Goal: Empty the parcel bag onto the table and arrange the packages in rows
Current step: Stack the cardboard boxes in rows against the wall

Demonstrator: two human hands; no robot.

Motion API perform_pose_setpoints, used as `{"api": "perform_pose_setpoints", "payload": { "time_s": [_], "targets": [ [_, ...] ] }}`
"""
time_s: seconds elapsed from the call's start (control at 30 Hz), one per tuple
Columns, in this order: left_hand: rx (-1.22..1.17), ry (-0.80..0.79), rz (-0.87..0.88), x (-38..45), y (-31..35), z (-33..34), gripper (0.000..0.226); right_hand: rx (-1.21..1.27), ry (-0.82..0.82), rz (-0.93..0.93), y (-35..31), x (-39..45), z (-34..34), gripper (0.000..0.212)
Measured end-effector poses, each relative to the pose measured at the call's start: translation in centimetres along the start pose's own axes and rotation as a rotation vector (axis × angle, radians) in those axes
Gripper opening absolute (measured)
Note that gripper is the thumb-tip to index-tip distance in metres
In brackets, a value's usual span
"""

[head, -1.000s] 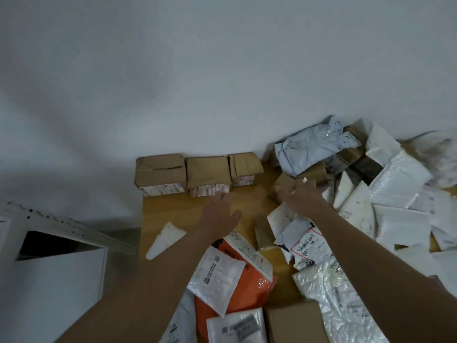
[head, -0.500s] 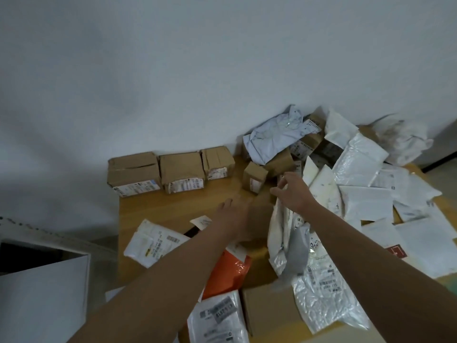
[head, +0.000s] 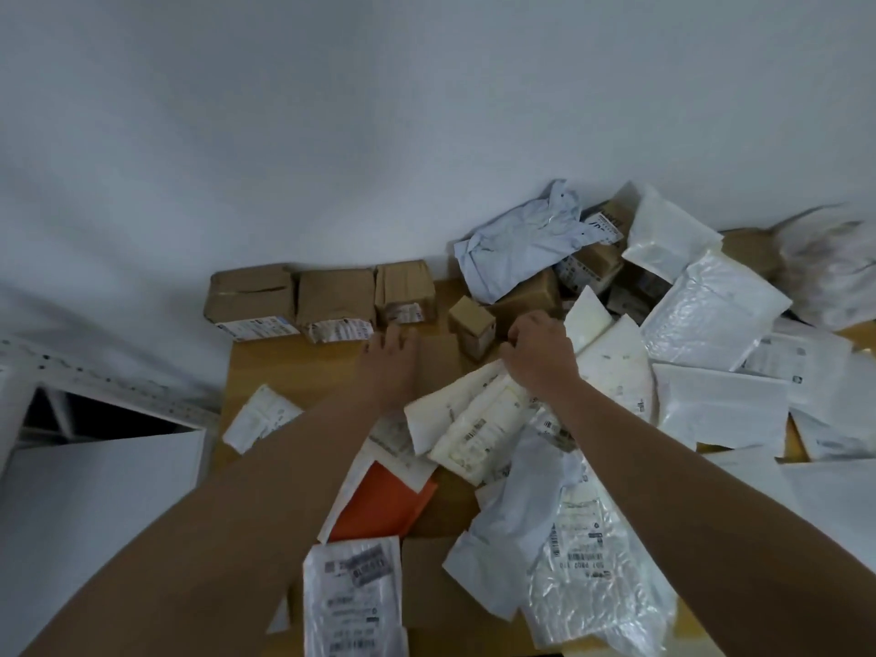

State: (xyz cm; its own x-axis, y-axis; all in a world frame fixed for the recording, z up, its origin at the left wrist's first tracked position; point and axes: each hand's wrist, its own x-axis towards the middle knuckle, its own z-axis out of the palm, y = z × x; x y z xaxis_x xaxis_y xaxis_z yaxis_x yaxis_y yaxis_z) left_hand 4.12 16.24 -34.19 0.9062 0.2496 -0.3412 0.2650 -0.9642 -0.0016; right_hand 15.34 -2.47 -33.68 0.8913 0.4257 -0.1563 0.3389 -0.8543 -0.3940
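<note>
Left hand (head: 389, 360): fingers spread flat on a flat cardboard piece (head: 438, 367) on the tabletop (head: 246, 372). Right hand (head: 538, 355): fingers pinching cream mailers (head: 474, 419). Small box (head: 471, 322) stands between both fingertips.
</note>
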Motion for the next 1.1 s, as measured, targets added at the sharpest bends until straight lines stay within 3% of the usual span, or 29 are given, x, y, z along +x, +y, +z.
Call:
{"api": "perform_pose_setpoints", "payload": {
  "time_s": [0.1,0.27,0.5,0.6,0.77,0.9,0.97,1.1],
  "targets": [
    [-0.101,-0.053,-0.065,-0.5,-2.2,-1.9,0.103,-0.022,0.045,-0.111,-1.6,0.4,0.5,0.025],
    [-0.366,0.037,-0.165,-1.6,-5.8,-2.3,0.104,0.033,-0.232,-0.199,-5.5,0.7,1.9,0.06],
    [-0.412,0.062,-0.288,-1.7,-8.9,0.7,0.105,-0.083,-0.19,0.094,-4.9,3.4,4.2,0.065],
    [-0.492,0.036,-0.317,-1.4,-10.1,1.8,0.107,-0.061,-0.235,0.079,-5.1,4.6,5.5,0.073],
    [-0.53,0.045,-0.252,-1.7,-11.8,3.3,0.109,0.06,-0.127,0.077,-5.6,5.8,7.2,0.072],
    [-0.553,0.064,-0.224,-1.5,-12.8,3.4,0.105,0.113,-0.132,0.161,-6.0,6.8,8.2,0.055],
    [-0.578,0.064,-0.212,-1.3,-13.1,3.4,0.104,0.222,-0.105,0.213,-6.0,7.0,8.5,0.055],
    [-0.662,0.126,-0.196,-1.4,-13.2,3.1,0.099,0.346,0.093,0.226,-6.8,6.7,7.7,0.052]
  ]
}}
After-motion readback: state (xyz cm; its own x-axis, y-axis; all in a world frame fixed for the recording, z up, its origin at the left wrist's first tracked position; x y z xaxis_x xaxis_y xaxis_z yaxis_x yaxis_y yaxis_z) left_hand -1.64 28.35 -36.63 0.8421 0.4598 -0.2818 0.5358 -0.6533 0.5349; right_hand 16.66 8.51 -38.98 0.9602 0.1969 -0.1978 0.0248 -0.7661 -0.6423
